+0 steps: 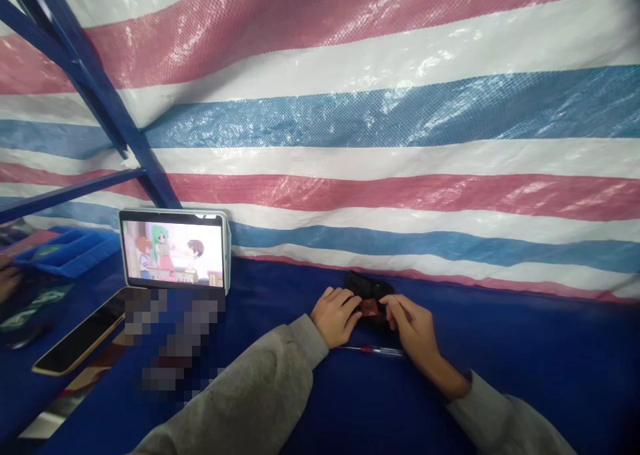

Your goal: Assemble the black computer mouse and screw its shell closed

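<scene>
My left hand (336,316) lies with fingers bent and pressed together on the left edge of a small reddish-brown flat piece (369,308). That piece sits on or against a crumpled black item (369,285), whose kind I cannot make out. At the right side of the same piece, my right hand (411,323) is closed in a pinch. What its fingertips grip is too small to tell. Just below both hands, a thin screwdriver-like tool (380,351) with a clear and red handle lies on the blue table surface (360,408).
A tablet (174,252) playing a cartoon stands at the left, with a phone (83,332) lying before it. Farther left are a blue compartment tray (75,252) and another person's hand (7,278). A striped plastic sheet (375,122) and blue metal frame (100,88) stand behind.
</scene>
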{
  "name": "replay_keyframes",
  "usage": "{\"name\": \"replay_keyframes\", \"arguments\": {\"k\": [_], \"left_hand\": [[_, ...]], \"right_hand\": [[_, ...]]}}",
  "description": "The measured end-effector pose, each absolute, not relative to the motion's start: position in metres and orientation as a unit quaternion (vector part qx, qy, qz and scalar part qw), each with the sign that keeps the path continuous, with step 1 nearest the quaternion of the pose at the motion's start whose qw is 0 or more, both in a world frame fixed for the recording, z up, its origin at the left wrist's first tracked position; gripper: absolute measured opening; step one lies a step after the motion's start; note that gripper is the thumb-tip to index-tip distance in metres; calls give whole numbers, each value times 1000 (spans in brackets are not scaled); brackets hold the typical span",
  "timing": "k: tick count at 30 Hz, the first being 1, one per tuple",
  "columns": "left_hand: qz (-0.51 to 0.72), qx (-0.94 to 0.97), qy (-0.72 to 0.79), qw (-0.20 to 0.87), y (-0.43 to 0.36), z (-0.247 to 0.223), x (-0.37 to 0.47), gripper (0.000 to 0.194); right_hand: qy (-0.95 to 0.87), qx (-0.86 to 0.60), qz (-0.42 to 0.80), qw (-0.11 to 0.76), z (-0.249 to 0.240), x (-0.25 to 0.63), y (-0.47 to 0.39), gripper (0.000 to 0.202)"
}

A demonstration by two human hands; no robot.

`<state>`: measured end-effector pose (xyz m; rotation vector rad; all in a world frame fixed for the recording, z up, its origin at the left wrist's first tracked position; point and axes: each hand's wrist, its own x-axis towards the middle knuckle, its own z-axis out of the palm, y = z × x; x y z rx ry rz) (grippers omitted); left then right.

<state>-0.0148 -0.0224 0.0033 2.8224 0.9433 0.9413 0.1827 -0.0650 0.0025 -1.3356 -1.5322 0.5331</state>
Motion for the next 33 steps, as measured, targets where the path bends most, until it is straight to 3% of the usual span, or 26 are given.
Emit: {"name": "replay_keyframes", "arguments": {"k": [15, 33], "left_hand": [[216, 931, 293, -3, -24, 7, -16, 32], [213, 930, 296, 40, -23, 6, -17, 34]], "right_hand": [[-634, -549, 234, 492, 1, 180, -63, 30], [-609, -568, 238, 501, 2, 182, -65, 31]]}}
